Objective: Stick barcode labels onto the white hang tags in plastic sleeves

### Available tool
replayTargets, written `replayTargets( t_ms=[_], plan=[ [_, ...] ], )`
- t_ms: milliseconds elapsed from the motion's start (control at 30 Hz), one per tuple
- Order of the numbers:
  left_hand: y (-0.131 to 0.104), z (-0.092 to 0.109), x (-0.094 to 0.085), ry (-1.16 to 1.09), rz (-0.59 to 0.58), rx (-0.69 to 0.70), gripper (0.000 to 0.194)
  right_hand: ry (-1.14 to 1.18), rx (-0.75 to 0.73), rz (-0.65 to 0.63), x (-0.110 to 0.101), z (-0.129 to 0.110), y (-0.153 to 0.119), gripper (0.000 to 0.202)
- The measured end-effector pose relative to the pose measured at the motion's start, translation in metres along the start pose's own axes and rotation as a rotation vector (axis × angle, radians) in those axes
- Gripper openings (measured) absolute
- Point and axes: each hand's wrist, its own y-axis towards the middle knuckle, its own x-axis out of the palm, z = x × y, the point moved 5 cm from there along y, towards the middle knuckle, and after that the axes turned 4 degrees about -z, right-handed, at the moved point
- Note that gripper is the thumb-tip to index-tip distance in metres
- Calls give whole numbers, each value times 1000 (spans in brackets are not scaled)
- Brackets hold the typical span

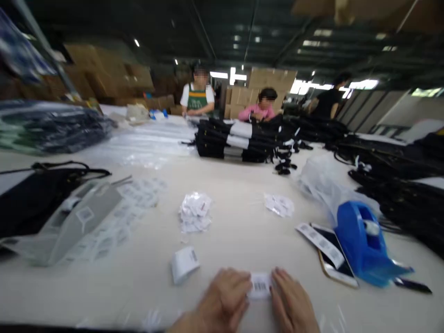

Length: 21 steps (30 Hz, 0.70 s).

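Observation:
A small white label (260,286) with a printed black code lies between my hands near the table's front edge. My left hand (225,296) is closed, its curled fingers gripping the label's left end. At the right end, my right hand (293,303) holds the label's edge between thumb and fingers. To the left stands a folded white label strip (185,264). Farther back are a heap of small white tags (196,212) and a smaller pile of tags (279,205). Blur hides the fine print.
On the right are a blue tape dispenser (362,245), a phone (338,259) under a label strip (321,244), and a black pen-like object (412,285). Stacked black bundles (215,138) stand at the back; clear bags (138,143) lie left. Several people are beyond the table.

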Motion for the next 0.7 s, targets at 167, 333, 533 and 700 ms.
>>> replayTargets(
  t_ms=[167,333,533,700],
  plan=[
    [-15,-25,22,-22,-125,-297,47,-236,-19,-6,8,-12,-43,40],
    [-12,-24,22,15,-195,-364,46,-335,-35,79,12,-32,-41,37],
    [-9,-26,26,6,-194,-370,38,-337,-15,79,28,-63,-51,38],
    [-10,-24,25,29,-189,-347,31,-164,-82,-14,37,-78,-51,33]
  ],
)
